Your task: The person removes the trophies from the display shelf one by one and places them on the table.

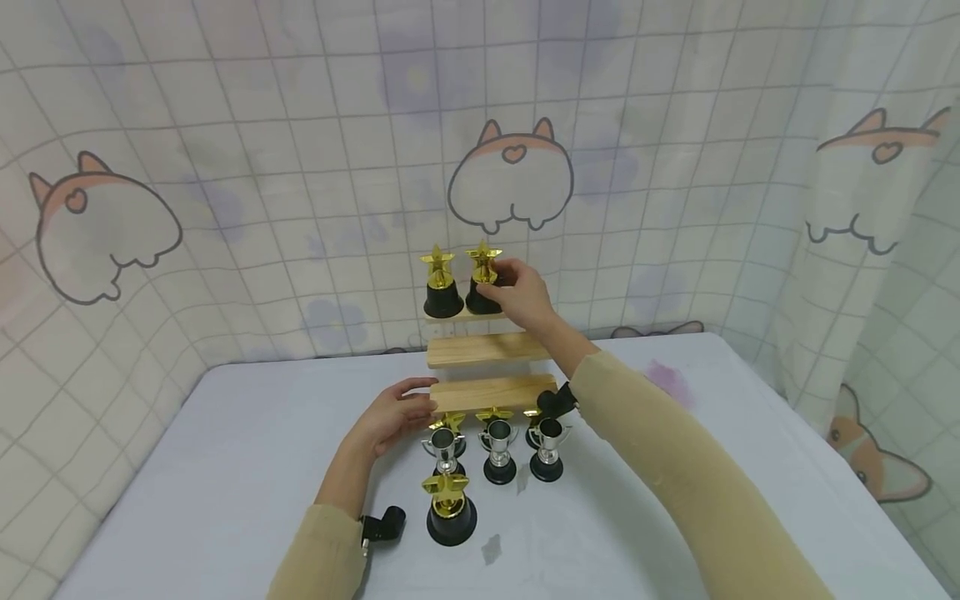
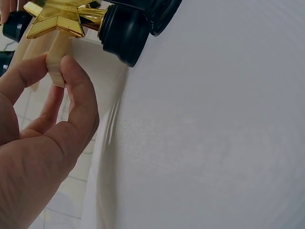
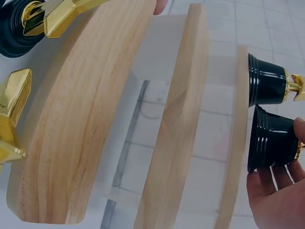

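My right hand (image 1: 528, 296) holds a gold star trophy with a black base (image 1: 480, 302) at the top wooden shelf (image 1: 467, 316). In the right wrist view, its fingers (image 3: 267, 191) are curled about the trophy, whose base meets the board. A matching star trophy (image 1: 442, 298) stands just left of it. Lower down, my left hand (image 1: 393, 417) pinches the left end of the lowest wooden shelf (image 1: 491, 393) between thumb and fingers, seen closely in the left wrist view. The middle shelf (image 1: 483, 350) lies between these two boards.
Several star trophies, partly hidden, stand below the lowest shelf. Ahead of them are silver cup trophies (image 1: 498, 450), (image 1: 547, 450) on black bases. A larger-looking star trophy (image 1: 450, 517) stands nearest on the white table (image 1: 262, 467). A checked curtain (image 1: 315, 208) hangs behind.
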The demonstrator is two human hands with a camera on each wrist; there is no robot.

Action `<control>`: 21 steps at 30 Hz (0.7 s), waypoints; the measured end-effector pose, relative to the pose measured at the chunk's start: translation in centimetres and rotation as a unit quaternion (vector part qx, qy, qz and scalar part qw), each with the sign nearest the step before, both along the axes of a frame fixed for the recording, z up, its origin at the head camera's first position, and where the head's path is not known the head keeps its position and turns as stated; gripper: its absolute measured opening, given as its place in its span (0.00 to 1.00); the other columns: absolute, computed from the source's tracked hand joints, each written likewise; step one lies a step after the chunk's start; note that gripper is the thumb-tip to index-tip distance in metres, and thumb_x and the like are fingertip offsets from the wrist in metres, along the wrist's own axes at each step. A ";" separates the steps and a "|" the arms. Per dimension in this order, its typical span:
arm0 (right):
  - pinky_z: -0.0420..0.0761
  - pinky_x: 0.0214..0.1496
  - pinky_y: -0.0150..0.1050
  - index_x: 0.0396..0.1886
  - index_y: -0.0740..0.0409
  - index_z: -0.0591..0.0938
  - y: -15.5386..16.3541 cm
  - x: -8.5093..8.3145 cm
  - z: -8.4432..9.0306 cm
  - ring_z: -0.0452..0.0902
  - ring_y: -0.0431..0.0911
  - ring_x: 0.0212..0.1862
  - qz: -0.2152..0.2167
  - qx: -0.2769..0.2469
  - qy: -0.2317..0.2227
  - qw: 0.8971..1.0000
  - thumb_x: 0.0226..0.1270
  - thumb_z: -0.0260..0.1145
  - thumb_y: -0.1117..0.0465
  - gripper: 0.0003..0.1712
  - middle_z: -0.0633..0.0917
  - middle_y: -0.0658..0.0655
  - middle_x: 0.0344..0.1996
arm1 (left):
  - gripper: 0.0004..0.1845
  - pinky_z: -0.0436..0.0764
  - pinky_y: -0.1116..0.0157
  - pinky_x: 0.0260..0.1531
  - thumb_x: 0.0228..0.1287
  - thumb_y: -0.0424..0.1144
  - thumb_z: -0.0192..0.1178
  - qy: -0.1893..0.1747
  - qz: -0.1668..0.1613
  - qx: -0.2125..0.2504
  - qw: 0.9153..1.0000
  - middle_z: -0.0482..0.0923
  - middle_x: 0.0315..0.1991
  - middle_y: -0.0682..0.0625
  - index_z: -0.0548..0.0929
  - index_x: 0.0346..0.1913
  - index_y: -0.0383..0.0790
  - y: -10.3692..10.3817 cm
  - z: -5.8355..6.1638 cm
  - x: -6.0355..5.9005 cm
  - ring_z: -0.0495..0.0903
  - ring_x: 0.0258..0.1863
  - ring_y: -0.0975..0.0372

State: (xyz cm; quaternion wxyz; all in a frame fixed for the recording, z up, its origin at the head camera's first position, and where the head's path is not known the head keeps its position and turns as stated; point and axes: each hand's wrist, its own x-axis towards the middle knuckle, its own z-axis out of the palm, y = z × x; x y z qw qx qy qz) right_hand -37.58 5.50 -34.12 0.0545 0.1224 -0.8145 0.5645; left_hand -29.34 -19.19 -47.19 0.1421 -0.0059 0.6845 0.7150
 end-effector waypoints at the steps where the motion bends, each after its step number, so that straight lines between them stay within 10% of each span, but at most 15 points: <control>1: 0.79 0.62 0.46 0.71 0.59 0.73 0.0 0.1 0.1 0.74 0.52 0.64 0.000 -0.001 -0.001 1.000 0.72 0.71 0.56 0.32 0.78 0.59 0.64 | 0.29 0.87 0.63 0.46 0.69 0.26 0.62 -0.001 0.001 0.000 1.000 0.80 0.56 0.36 0.70 0.71 0.33 0.0 0.0 0.0 0.85 0.44 0.58; 21: 0.80 0.62 0.46 0.67 0.61 0.74 2.0 3.0 1.3 0.76 0.52 0.62 0.021 -0.020 -0.024 0.999 0.68 0.74 0.58 0.32 0.78 0.59 0.62 | 0.30 0.86 0.63 0.48 0.68 0.26 0.61 0.003 0.001 0.002 1.000 0.79 0.56 0.36 0.69 0.72 0.32 -0.1 -0.1 -0.1 0.85 0.45 0.57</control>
